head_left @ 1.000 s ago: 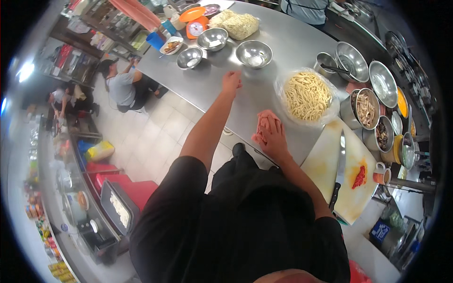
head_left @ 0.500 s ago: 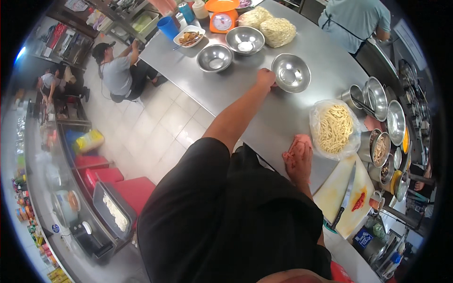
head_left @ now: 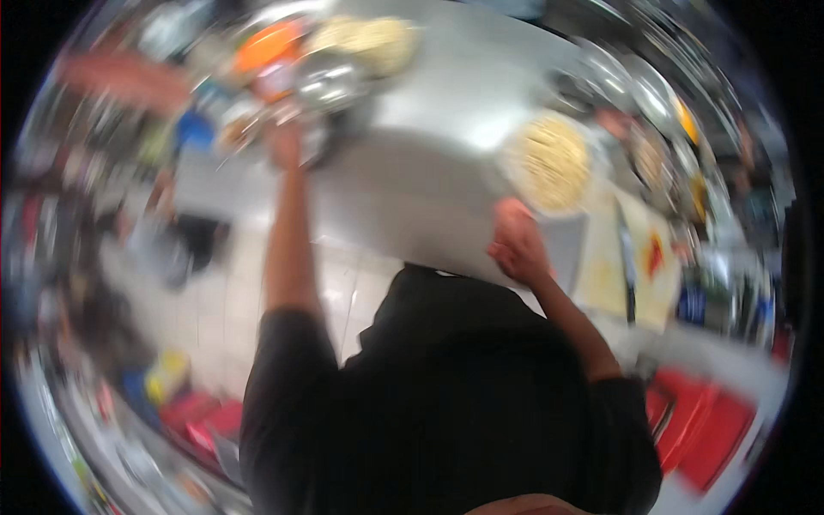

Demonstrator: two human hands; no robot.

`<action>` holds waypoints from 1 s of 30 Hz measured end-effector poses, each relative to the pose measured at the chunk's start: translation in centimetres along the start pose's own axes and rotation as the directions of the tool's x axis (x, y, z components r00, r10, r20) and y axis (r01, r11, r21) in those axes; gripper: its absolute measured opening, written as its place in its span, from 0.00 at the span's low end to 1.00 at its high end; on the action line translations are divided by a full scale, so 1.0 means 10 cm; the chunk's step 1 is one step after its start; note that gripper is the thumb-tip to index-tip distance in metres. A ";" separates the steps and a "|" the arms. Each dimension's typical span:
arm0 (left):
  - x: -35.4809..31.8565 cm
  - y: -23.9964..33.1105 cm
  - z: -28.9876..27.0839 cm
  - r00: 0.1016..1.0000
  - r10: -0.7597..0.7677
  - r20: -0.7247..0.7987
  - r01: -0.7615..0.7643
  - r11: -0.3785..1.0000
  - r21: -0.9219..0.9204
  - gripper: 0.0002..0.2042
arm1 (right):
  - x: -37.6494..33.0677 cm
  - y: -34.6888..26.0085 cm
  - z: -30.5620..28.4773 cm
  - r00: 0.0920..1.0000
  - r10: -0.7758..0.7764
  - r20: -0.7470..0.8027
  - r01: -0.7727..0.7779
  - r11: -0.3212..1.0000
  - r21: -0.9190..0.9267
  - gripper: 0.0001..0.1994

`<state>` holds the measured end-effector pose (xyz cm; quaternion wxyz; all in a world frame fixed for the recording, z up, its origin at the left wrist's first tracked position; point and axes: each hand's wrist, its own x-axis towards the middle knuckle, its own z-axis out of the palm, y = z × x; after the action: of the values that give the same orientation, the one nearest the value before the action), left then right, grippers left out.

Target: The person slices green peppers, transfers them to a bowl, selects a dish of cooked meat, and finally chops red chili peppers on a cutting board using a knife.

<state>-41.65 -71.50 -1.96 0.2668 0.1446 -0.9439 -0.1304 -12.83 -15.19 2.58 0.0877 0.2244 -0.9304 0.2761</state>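
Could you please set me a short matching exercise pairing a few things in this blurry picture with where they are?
Things:
1. left hand
2. right hand
3. noodle bowl
4. cutting board

Places:
A. right of the right hand, by the counter edge
B. stretched far out, at a metal bowl
C. just beyond the right hand
D. near the counter's close edge

Pairs: 1-B, 2-D, 3-C, 4-A

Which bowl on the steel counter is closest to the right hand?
The bowl of pale noodles, just beyond the right hand. The other metal bowls sit far across the counter, near the left hand.
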 end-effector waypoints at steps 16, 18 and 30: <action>-0.23 -0.62 -0.30 0.873 -0.329 0.361 0.456 0.814 -0.360 0.09 | -0.28 0.13 -0.27 0.999 0.050 -0.008 -0.050 0.997 -0.060 0.21; -0.17 -0.63 -0.37 0.849 -0.348 0.398 0.492 0.795 -0.355 0.07 | -0.28 0.13 -0.23 0.998 0.054 -0.037 -0.058 0.993 -0.106 0.22; -0.35 -0.58 -0.32 0.686 -0.565 0.458 0.722 0.606 -0.334 0.09 | -0.37 0.16 -0.32 0.990 0.080 -0.113 -0.094 0.988 -0.122 0.20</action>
<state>-35.89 -76.19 -2.87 0.0782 0.3839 -0.7886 -0.4739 -10.16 -10.83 3.43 0.1398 0.1624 -0.9489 0.2317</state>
